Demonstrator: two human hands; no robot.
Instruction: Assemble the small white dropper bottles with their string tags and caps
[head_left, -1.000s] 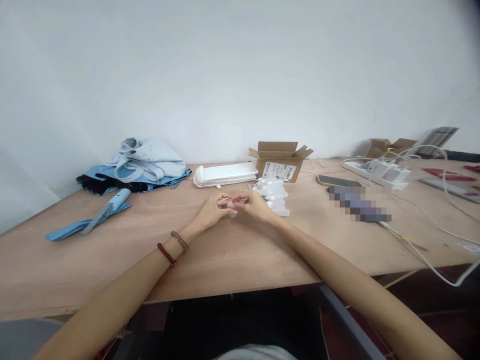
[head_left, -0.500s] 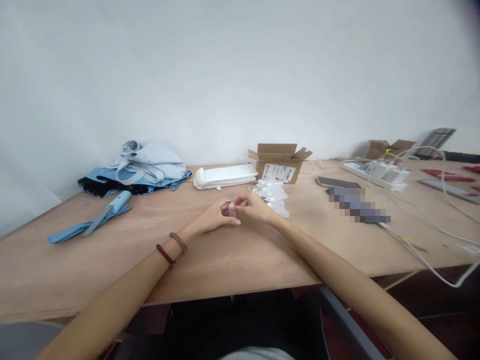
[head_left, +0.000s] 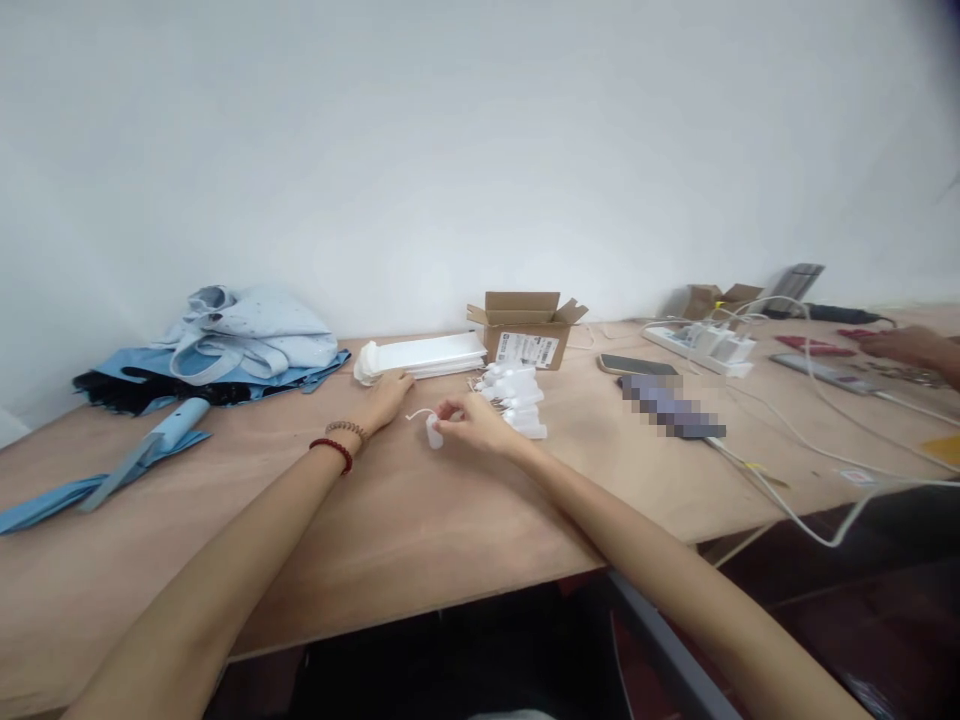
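Work appears partway done: several white pieces (head_left: 523, 392) lie grouped to the right, one white piece (head_left: 434, 434) with its cord (head_left: 421, 412) projecting left is pinched in the right hand (head_left: 466, 422), seemingly unfinished, and the left hand (head_left: 388, 397) is beside the far stack (head_left: 431, 352), its grip indiscernible

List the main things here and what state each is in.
Small translucent white bottle-like piece: held.
Right hand: pinching that piece.
White rectangular stack: lying flat.
Left hand: at the stack's near edge; contact unclear.
Translucent white pieces: lying clustered.
Brown cardboard box: flaps open.
Blue fabric umbrella: collapsed, unwrapped.
Pale spotted cloth bag: crumpled on the umbrella.
White plastic power strip: chargers plugged in.
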